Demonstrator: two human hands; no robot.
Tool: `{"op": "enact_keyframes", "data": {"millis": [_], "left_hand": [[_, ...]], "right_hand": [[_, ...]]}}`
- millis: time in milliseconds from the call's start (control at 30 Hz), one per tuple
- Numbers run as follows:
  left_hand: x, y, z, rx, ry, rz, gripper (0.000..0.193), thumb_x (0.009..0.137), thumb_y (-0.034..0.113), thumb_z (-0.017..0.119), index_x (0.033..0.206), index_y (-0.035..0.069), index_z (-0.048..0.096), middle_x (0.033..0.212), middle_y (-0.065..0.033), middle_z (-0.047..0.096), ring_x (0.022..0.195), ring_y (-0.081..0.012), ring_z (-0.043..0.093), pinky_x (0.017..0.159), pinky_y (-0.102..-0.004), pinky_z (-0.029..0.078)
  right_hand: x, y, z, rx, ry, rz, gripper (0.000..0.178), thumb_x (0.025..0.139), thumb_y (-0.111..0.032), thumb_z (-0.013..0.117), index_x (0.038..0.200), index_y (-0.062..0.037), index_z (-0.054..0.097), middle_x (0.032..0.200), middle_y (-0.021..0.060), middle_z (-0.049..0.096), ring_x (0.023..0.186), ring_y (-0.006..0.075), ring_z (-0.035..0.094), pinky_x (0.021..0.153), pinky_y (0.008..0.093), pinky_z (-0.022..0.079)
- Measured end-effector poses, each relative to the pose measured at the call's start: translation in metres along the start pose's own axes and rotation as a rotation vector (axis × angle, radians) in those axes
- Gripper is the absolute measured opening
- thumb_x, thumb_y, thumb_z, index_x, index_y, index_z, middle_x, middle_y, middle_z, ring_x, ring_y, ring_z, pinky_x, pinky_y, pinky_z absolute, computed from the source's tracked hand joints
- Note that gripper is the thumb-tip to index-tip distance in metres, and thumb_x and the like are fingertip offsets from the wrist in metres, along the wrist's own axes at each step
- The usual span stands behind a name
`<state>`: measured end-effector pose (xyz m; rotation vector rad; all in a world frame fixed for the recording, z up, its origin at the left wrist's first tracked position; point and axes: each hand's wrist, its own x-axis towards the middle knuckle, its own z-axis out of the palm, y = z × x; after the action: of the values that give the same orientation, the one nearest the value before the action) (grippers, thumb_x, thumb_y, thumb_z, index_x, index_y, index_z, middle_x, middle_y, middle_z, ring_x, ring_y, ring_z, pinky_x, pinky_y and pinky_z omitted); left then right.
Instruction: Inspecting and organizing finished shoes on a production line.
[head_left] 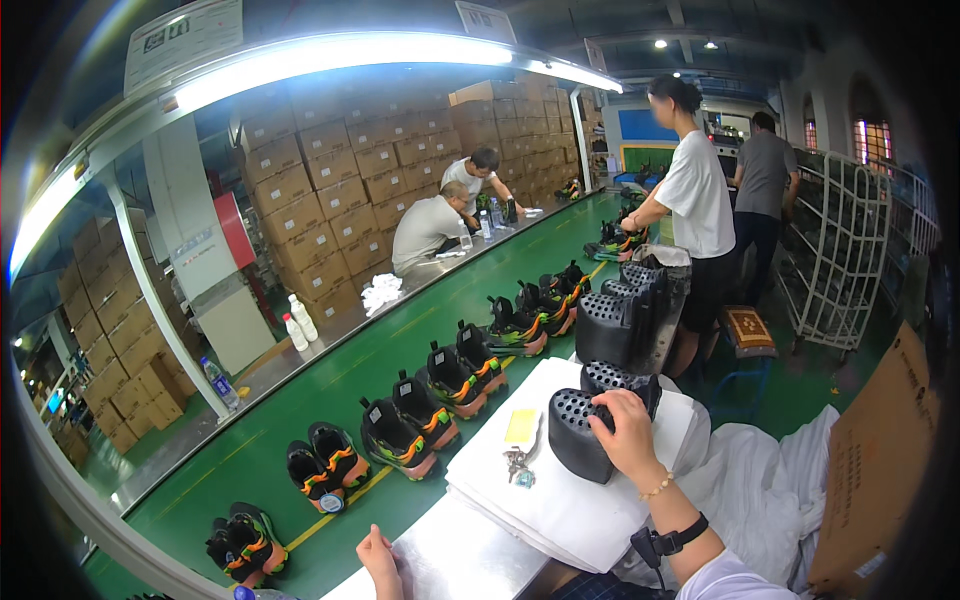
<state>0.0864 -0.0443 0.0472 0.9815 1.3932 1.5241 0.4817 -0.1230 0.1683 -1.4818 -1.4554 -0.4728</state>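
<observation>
My right hand (628, 435) reaches over the white cloth stack and has its fingers around the upper edge of a black plastic shell (578, 440) with round holes in its top. A second black shell (610, 376) of the same kind stands right behind it. My left hand (378, 556) is low at the table's near edge, fingers curled in and thumb up, with nothing seen in it. Black shoes (398, 440) with orange and green trim stand in pairs on the green conveyor belt (340, 385) beyond my hands.
The white cloth stack (490, 470) bears a yellow-and-white tag with keys (521, 430). More black shells (605, 325) stand farther along. White bottles (302, 320) and a white cloth heap (382, 292) lie across the belt. Co-workers, cartons (330, 215), a wire rack (835, 250) and a large carton (880, 470) surround the line.
</observation>
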Motion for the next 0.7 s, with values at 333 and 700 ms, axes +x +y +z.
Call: {"op": "enact_keyframes", "data": {"millis": [333, 700], "left_hand": [[-0.009, 0.009, 0.014, -0.035, 0.033, -0.017, 0.048, 0.094, 0.032, 0.041, 0.061, -0.001, 0.054, 0.042, 0.0022, 0.034, 0.033, -0.0076, 0.034, 0.032, -0.0229, 0.029], [0.059, 0.057, 0.118, 0.518, -0.011, 0.568, 0.027, 0.086, 0.015, 0.051, 0.101, -0.005, 0.06, 0.091, -0.0188, 0.064, 0.082, -0.0247, 0.063, 0.075, -0.0304, 0.047]], "right_hand": [[-0.006, 0.027, 0.015, 0.423, 0.035, 0.293, 0.019, 0.073, -0.004, 0.062, 0.089, -0.0007, 0.054, 0.088, 0.0109, 0.056, 0.087, 0.0262, 0.054, 0.079, 0.033, 0.042], [-0.014, 0.041, 0.027, 0.481, 0.08, 0.306, 0.019, 0.074, 0.002, 0.058, 0.091, -0.0009, 0.051, 0.094, 0.0103, 0.052, 0.093, 0.0227, 0.051, 0.088, 0.0318, 0.038]]}}
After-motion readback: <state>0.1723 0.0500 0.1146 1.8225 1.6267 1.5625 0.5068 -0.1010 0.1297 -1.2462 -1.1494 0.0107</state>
